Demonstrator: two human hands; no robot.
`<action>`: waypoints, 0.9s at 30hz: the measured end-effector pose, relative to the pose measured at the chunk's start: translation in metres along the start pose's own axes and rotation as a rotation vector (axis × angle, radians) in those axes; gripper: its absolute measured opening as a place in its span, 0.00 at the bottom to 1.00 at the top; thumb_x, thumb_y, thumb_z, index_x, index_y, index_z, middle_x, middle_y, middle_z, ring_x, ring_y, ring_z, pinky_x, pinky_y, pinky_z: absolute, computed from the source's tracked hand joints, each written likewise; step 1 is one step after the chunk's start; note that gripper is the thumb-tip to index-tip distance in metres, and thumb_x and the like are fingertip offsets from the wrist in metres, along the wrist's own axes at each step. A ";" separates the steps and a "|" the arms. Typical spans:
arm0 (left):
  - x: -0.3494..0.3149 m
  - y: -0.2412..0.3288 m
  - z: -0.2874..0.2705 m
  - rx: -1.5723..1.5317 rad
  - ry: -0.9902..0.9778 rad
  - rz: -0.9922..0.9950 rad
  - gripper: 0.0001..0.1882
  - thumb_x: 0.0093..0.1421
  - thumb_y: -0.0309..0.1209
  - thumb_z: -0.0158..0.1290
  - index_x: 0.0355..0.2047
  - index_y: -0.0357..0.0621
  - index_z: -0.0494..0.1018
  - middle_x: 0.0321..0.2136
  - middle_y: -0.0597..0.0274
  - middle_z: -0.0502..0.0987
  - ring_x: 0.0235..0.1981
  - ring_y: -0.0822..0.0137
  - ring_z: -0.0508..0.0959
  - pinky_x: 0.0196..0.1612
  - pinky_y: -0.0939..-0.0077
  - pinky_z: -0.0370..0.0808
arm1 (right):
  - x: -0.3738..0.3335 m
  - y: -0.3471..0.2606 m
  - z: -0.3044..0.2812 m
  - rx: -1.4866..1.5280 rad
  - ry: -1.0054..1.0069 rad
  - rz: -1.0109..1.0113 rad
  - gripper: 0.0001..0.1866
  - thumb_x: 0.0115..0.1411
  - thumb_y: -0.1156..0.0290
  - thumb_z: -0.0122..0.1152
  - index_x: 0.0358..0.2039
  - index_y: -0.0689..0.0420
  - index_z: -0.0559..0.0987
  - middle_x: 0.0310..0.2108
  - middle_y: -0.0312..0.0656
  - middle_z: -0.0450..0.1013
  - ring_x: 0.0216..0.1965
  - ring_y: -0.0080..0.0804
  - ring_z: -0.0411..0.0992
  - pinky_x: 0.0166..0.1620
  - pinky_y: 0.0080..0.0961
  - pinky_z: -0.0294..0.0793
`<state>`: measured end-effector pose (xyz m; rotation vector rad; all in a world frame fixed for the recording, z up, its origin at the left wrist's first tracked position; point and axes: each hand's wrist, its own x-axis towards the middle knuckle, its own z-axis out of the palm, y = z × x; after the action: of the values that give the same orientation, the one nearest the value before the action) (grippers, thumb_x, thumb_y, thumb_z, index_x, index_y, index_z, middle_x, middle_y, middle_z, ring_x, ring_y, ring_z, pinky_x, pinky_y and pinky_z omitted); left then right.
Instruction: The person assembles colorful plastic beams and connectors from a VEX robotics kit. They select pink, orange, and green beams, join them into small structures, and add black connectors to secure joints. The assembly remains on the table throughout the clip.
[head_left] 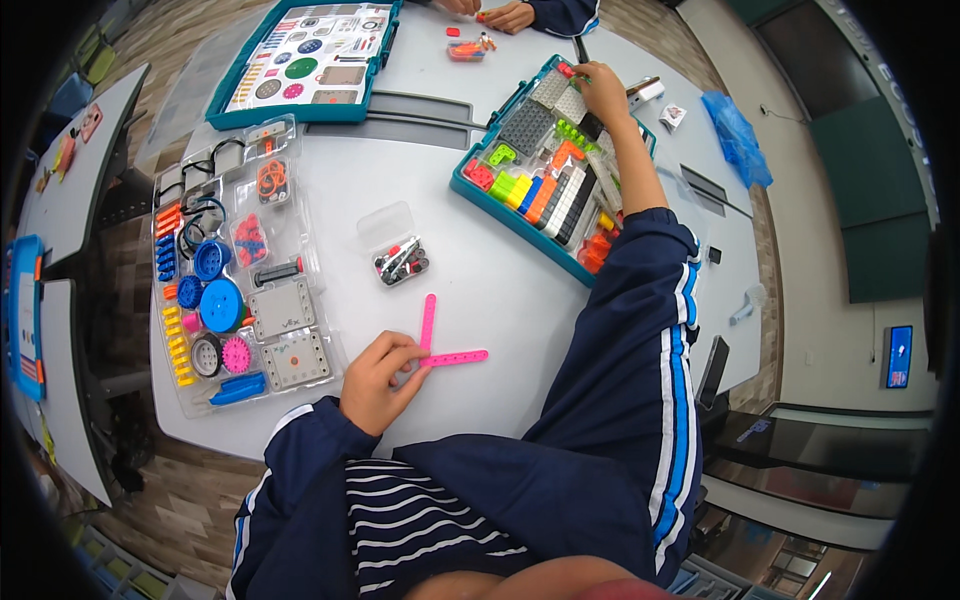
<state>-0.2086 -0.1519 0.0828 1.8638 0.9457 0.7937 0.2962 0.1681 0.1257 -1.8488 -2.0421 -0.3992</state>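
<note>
In left grip [380,378] | pink beams [458,358], corner pinched, pointing outward | right grip [603,92] (hold unclear) at teal case [522,234]

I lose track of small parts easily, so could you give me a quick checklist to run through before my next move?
1. Left hand steadying the two pink strips near their corner: ok.
2. Strips fastened together: cannot tell; fingertips partly cover the corner.
3. Right hand at the teal case: ok, at its far end.
4. Right hand's grip on a part: cannot tell.
5. Small clear box open: ok, lid raised.
</note>
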 end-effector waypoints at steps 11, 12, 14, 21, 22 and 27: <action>-0.001 -0.002 0.002 0.002 0.006 -0.006 0.14 0.56 0.19 0.66 0.43 0.40 0.82 0.42 0.62 0.79 0.32 0.73 0.78 0.29 0.80 0.75 | -0.006 0.024 0.008 0.020 0.033 -0.050 0.12 0.62 0.76 0.60 0.42 0.50 0.88 0.46 0.40 0.80 0.51 0.44 0.76 0.54 0.40 0.76; 0.000 -0.002 0.002 0.001 0.004 -0.011 0.14 0.56 0.19 0.66 0.43 0.40 0.82 0.42 0.62 0.79 0.32 0.73 0.78 0.29 0.80 0.75 | -0.007 0.025 0.006 0.027 0.061 -0.046 0.12 0.62 0.76 0.60 0.42 0.51 0.88 0.47 0.40 0.80 0.52 0.44 0.76 0.55 0.40 0.76; 0.000 -0.001 0.002 0.003 0.001 -0.012 0.14 0.56 0.20 0.66 0.43 0.41 0.82 0.42 0.62 0.78 0.32 0.72 0.79 0.28 0.79 0.76 | -0.008 0.027 -0.004 0.071 0.065 0.001 0.14 0.62 0.77 0.59 0.45 0.54 0.87 0.47 0.46 0.81 0.52 0.50 0.76 0.57 0.40 0.74; 0.001 0.000 0.001 0.005 -0.005 -0.015 0.13 0.57 0.21 0.66 0.44 0.43 0.82 0.42 0.62 0.78 0.32 0.70 0.79 0.28 0.77 0.77 | -0.062 -0.021 -0.061 0.333 -0.101 -0.020 0.10 0.65 0.69 0.66 0.45 0.56 0.86 0.46 0.40 0.81 0.51 0.34 0.77 0.55 0.29 0.74; 0.001 0.000 0.001 0.007 -0.005 -0.014 0.13 0.57 0.21 0.66 0.44 0.43 0.82 0.42 0.63 0.78 0.32 0.70 0.79 0.28 0.78 0.77 | -0.074 -0.034 -0.067 0.351 -0.147 -0.024 0.10 0.64 0.69 0.66 0.44 0.56 0.86 0.47 0.42 0.80 0.51 0.38 0.77 0.55 0.31 0.74; 0.000 -0.001 0.003 -0.007 -0.005 -0.023 0.14 0.57 0.21 0.66 0.45 0.44 0.82 0.42 0.63 0.78 0.32 0.71 0.80 0.28 0.78 0.76 | -0.118 -0.074 -0.078 0.280 -0.198 -0.049 0.11 0.62 0.68 0.67 0.44 0.57 0.86 0.48 0.44 0.78 0.55 0.44 0.73 0.60 0.37 0.72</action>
<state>-0.2067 -0.1522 0.0806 1.8449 0.9585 0.7775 0.2383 0.0214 0.1456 -1.7280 -2.1455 0.0607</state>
